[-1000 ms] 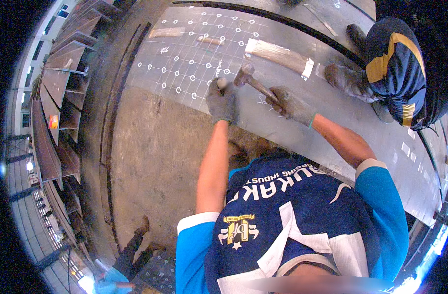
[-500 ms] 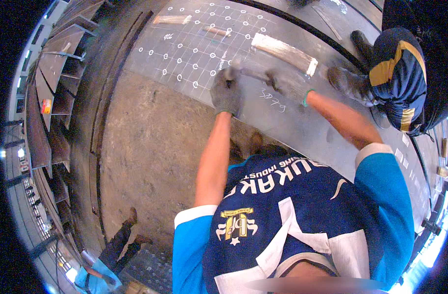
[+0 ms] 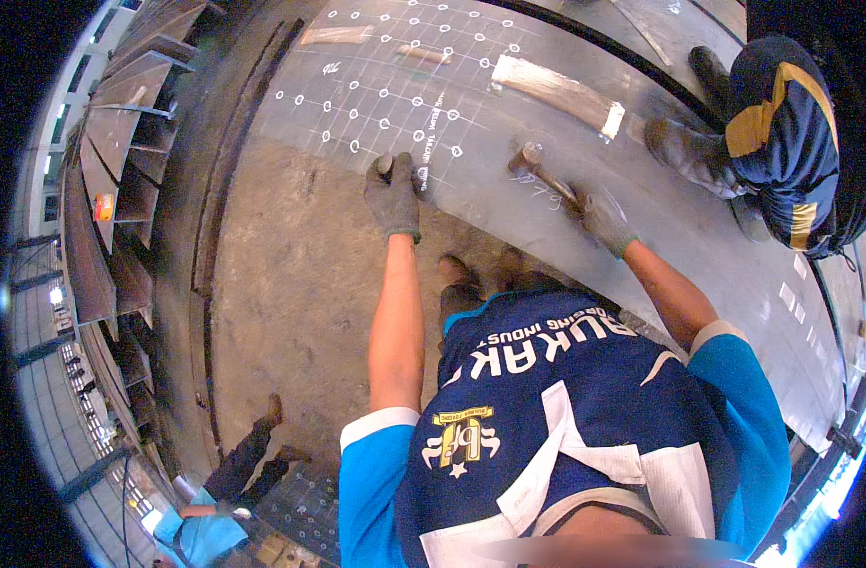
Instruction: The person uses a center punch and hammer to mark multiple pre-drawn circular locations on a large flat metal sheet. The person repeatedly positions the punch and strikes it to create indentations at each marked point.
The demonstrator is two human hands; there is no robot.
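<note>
**A:** How is the left grip (image 3: 392, 199) set?

**B:** It is clamped on a stubby tool with a rounded grey top (image 3: 385, 165), which is held by the near edge of the steel plate (image 3: 736, 284). Whether the plate is touched by its lower end cannot be told; that end is hidden by the glove.

**A:** And the right grip (image 3: 603, 213)?

**B:** It is clamped around the handle of a hammer (image 3: 547, 177), whose head is held ahead and to the left of that grip, well apart from the tool.

**A:** How is this best handled?

**B:** The tool would best be kept square to the plate, with the fingers held below its top. Any blow should be landed flat and centred. A chalk circle (image 3: 457, 150) is seen ahead and to the right of the left grip, uncovered.

**A:** What is found farther out?

**B:** To the right of the right grip, a booted leg (image 3: 783, 133) is planted; the swing should be kept clear of it. Steel sections (image 3: 102, 189) are ranged far to the left of the left grip.

**A:** Are containers seen?

**B:** None can be made out with certainty, so no contents can be told.
</note>
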